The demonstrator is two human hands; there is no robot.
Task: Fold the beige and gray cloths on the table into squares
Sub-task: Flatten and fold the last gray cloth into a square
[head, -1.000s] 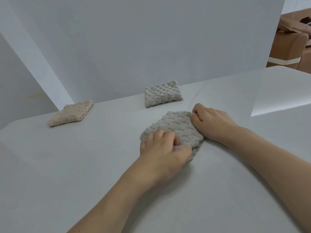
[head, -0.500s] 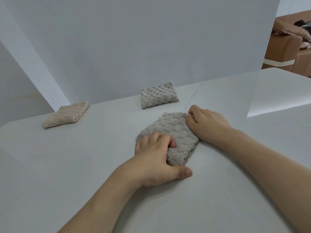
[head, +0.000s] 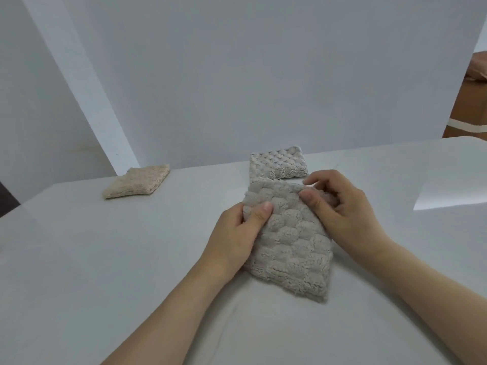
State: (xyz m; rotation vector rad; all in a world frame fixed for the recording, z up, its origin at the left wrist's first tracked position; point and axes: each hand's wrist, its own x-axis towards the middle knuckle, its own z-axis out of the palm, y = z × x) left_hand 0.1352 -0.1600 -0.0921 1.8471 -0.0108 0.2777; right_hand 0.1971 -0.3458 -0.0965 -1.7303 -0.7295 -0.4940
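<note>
A gray quilted cloth (head: 291, 243), folded into a thick rectangle, is raised off the white table (head: 105, 259) at its far end. My left hand (head: 237, 233) grips its left edge with the thumb on top. My right hand (head: 340, 206) pinches its far right corner, thumb on top and fingers curled behind. A second gray cloth (head: 278, 163), folded, lies just beyond it near the wall. A folded beige cloth (head: 137, 181) lies at the far left of the table.
A white wall panel (head: 263, 75) stands close behind the table's far edge. Brown furniture (head: 469, 106) shows past the panel at the far right. A bright light patch (head: 453, 193) falls on the table to the right.
Both hands went from pressing the gray cloth flat on the table to gripping its edges and lifting its far end. The view has shifted so the cloths sit further right.
</note>
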